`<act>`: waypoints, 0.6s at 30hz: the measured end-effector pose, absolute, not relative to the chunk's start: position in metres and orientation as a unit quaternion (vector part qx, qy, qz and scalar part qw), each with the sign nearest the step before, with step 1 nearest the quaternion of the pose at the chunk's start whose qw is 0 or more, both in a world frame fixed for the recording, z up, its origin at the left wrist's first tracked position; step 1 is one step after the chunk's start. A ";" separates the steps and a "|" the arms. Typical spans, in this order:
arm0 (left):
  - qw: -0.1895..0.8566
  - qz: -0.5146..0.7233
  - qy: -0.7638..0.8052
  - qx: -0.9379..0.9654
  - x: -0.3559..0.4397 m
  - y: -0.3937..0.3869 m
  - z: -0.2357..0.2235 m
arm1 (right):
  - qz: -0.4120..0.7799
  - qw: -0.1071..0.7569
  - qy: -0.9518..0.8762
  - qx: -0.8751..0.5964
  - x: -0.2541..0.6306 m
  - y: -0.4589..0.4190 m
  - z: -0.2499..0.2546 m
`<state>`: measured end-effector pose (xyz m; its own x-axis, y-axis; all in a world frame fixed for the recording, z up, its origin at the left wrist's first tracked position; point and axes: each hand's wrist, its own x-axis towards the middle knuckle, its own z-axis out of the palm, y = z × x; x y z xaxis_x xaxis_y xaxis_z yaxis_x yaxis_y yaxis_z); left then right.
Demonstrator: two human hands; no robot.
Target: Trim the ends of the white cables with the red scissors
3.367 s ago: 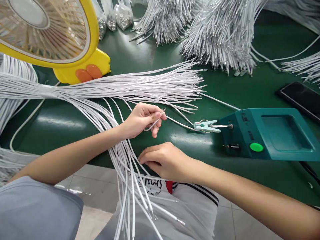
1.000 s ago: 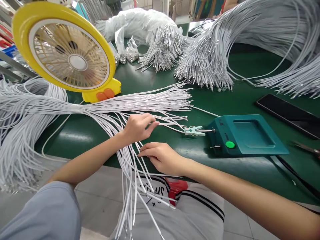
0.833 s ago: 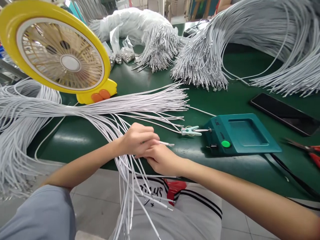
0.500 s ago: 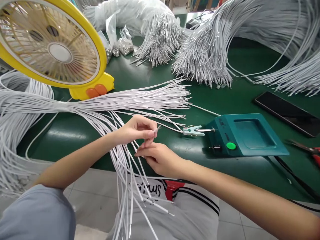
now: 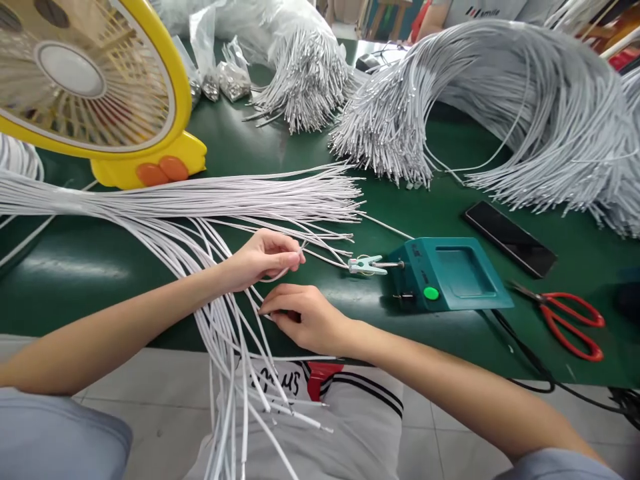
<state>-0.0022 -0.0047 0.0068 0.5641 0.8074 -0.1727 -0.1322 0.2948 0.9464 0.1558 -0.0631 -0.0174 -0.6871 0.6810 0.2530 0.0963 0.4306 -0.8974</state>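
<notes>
My left hand pinches the end of a white wire between thumb and forefinger, and the wire loops beneath the palm. Just below and to the right, my right hand has curled fingers. Its fingertips close on a white wire of the hanging strands, partly hidden by the hand. These strands run down over the table edge onto my lap, several with bare metal ends. Behind my left hand lies a flat white wire bundle. A pale green clothespin sits on a rod of the teal device.
A yellow fan stands at left. Small bags of metal parts and big grey wire bundles lie behind. At right are a phone, red-handled scissors and a black cable. Another person's sleeve shows beyond.
My left hand dropped to my right hand, then came up with a wire end pinched in its fingers. My right hand stays beside the strands. The view has shifted right, bringing the scissors fully in.
</notes>
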 end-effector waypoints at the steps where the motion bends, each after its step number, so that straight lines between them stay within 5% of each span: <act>1: 0.730 0.330 0.343 0.491 -0.001 -0.004 0.006 | 0.474 0.312 -0.785 -0.248 0.156 -0.063 -0.017; 18: 0.762 0.332 0.297 0.469 -0.003 0.002 0.005 | 0.478 0.316 -0.775 -0.267 0.156 -0.060 -0.014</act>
